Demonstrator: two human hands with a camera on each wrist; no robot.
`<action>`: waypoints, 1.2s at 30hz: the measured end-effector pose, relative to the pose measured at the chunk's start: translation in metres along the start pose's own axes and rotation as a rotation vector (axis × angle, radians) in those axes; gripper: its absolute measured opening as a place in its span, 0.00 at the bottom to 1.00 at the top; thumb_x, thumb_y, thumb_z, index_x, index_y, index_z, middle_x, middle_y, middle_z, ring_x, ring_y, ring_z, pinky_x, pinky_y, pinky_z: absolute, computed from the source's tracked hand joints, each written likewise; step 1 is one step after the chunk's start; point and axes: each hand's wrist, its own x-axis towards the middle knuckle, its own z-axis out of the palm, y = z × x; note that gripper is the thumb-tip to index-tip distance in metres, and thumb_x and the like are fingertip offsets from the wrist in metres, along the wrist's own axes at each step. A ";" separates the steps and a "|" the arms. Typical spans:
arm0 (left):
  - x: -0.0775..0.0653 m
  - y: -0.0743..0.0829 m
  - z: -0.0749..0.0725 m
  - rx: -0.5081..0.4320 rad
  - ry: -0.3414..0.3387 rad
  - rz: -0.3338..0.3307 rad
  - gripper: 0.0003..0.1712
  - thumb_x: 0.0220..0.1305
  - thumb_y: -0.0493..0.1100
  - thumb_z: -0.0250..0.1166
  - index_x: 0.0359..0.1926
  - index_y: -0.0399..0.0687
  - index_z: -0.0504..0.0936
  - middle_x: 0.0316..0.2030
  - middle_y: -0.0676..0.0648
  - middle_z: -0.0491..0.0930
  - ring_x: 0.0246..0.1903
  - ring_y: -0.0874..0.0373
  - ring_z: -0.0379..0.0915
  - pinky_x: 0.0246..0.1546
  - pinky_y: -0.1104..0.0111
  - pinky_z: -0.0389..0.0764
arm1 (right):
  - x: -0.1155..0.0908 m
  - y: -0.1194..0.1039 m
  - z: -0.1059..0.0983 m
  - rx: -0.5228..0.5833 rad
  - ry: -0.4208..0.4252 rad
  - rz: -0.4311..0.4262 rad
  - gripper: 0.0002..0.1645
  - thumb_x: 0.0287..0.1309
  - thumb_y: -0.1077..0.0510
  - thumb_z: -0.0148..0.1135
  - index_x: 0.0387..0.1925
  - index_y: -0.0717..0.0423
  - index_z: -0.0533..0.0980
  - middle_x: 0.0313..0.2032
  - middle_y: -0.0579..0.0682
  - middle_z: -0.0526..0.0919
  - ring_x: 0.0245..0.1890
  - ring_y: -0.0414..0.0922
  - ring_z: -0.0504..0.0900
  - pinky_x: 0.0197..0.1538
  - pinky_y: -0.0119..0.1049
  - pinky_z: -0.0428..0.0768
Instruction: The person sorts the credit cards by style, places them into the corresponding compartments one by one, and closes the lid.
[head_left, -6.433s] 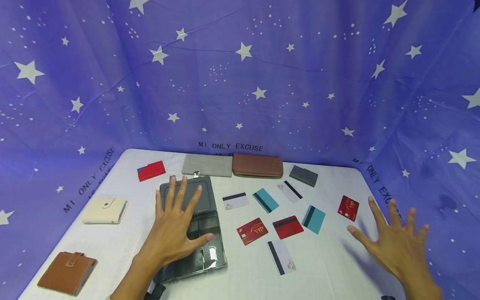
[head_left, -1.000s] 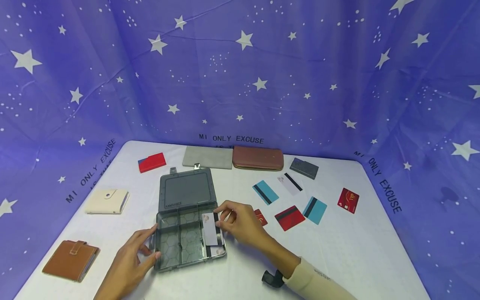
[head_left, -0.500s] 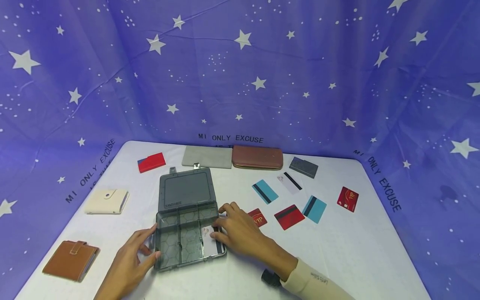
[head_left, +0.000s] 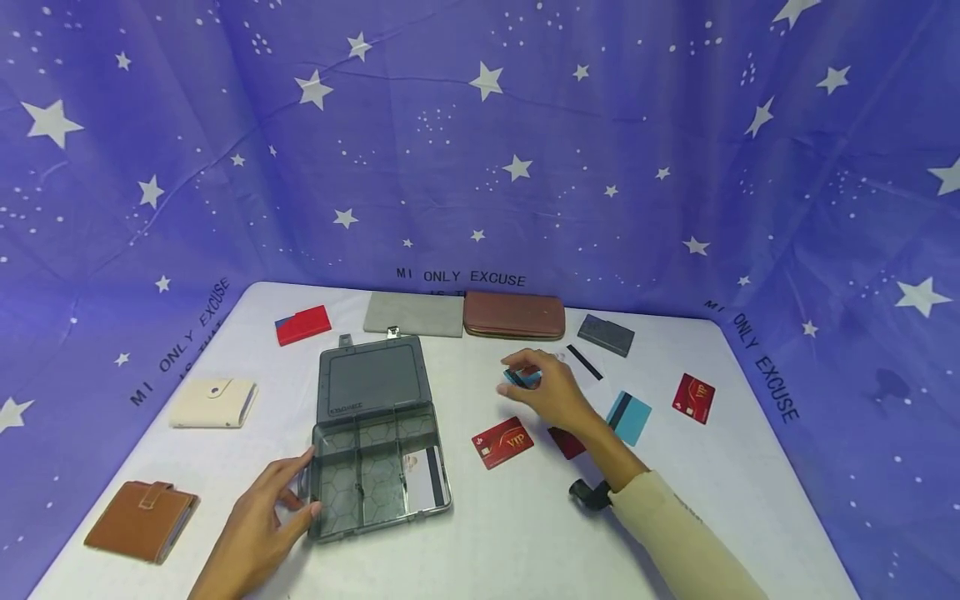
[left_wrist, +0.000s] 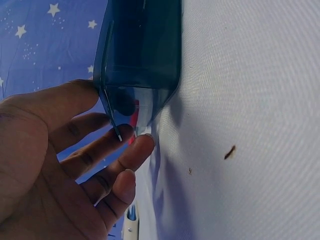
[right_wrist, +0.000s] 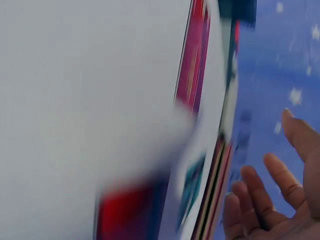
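Observation:
A clear grey plastic compartment box (head_left: 360, 529) stands with its lid (head_left: 375, 377) folded back. My left hand (head_left: 258, 521) holds its left side, thumb and fingers bent around the end, as the left wrist view also shows. In the box's right compartment lies a white card (head_left: 420, 482) with a black stripe. My right hand (head_left: 551, 387) hovers over a blue card (head_left: 523, 378), partly hiding it. Its thumb and fingers are apart, with nothing between them in the blurred right wrist view.
Red cards (head_left: 502, 442), another blue card (head_left: 630, 418) and a white card (head_left: 585, 362) lie around the right hand. Far right is a red VIP card (head_left: 693, 398). Wallets line the back, including a brown one (head_left: 514, 316); cream (head_left: 214, 402) and tan (head_left: 142, 521) ones sit left.
Two white cards that lay on the table went into the box's right compartment. My right hand let go there and moved right to the blue card. My left hand stays at the box.

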 end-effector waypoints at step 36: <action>-0.001 0.000 -0.001 0.009 0.008 0.016 0.40 0.55 0.40 0.75 0.69 0.49 0.71 0.55 0.48 0.77 0.31 0.70 0.73 0.21 0.75 0.69 | 0.023 0.071 -0.060 -0.312 0.216 0.177 0.22 0.63 0.61 0.65 0.58 0.52 0.74 0.39 0.56 0.79 0.37 0.52 0.76 0.40 0.43 0.69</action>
